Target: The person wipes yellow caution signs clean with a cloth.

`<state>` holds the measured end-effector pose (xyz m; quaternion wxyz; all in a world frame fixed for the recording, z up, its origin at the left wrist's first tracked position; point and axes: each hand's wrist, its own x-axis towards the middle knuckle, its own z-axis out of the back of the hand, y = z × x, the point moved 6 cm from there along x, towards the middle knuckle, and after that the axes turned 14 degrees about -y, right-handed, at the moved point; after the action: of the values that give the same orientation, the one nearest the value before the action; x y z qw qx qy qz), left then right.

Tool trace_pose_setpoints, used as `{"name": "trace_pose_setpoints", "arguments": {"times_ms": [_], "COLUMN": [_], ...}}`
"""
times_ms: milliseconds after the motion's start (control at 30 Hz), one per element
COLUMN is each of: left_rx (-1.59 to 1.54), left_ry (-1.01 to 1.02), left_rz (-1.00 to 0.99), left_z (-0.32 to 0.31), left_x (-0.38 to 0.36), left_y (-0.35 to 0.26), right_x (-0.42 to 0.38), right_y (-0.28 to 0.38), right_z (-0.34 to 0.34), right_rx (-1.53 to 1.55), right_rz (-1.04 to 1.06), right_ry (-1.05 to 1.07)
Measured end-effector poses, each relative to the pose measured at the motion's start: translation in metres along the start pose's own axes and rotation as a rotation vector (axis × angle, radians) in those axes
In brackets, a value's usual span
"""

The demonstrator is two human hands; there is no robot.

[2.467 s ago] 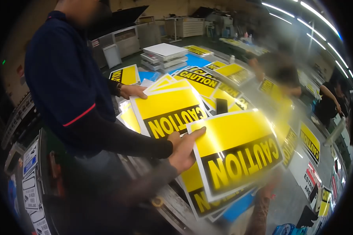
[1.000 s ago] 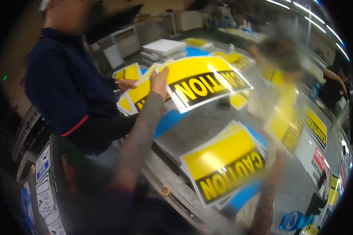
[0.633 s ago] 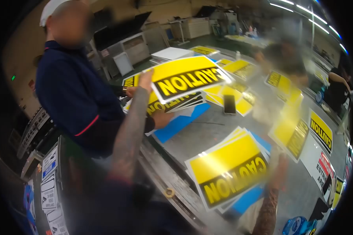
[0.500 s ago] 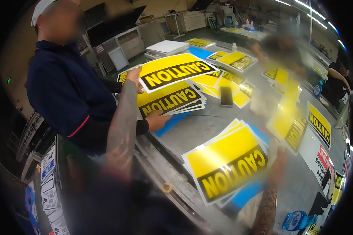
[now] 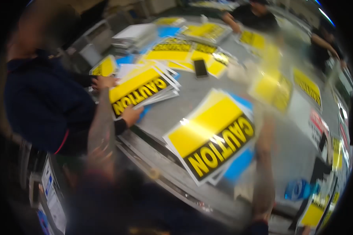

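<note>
My tattooed left forearm reaches up to the left end of a caution-sign stack [image 5: 139, 91]. My left hand [image 5: 105, 83] is at its corner, blurred and overlapping the co-worker's dark sleeve; its grip is unclear. A co-worker's hand [image 5: 131, 115] supports the stack's near edge. My right hand [image 5: 266, 117] is smeared beside the lower edge of a hazy yellow sign [image 5: 271, 91]; its fingers cannot be made out. Between my arms lies another caution stack [image 5: 213, 137], slightly fanned, over blue sheets [image 5: 239, 165].
A phone [image 5: 200, 68] lies among further signs [image 5: 170, 53]. White panels [image 5: 135, 35] are piled behind. One co-worker [image 5: 39, 102] stands at left, others [image 5: 255, 17] across the table [image 5: 155, 123]. A blue bottle [image 5: 298, 190] is at lower right.
The view has swung, moving the scene up and left. The raised caution sign at left has come down level with the stack. Both my hands are more blurred.
</note>
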<state>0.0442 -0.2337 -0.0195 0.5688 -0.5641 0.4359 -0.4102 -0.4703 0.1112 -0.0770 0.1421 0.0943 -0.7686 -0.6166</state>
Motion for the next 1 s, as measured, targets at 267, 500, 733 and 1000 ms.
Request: {"name": "trace_pose_setpoints", "arguments": {"times_ms": [267, 500, 733, 1000], "left_rx": [0.926, 1.031, 0.926, 0.627], "left_ry": [0.815, 0.808, 0.81, 0.844], "left_rz": [-1.028, -0.617, -0.265, 0.085], "left_z": [-0.074, -0.052, -0.042, -0.039], "left_x": [-0.199, -0.235, -0.222, -0.2], "left_y": [-0.015, 0.02, 0.025, 0.05], "right_x": [0.006, -0.019, -0.023, -0.014], "right_y": [0.004, 0.017, 0.022, 0.007], "right_z": [0.017, -0.007, -0.011, -0.006], "right_rx": [0.087, -0.346, -0.254, -0.236], "right_rz": [0.208, 0.274, 0.19, 0.19], "right_ry": [-0.092, -0.049, -0.069, -0.027]}}
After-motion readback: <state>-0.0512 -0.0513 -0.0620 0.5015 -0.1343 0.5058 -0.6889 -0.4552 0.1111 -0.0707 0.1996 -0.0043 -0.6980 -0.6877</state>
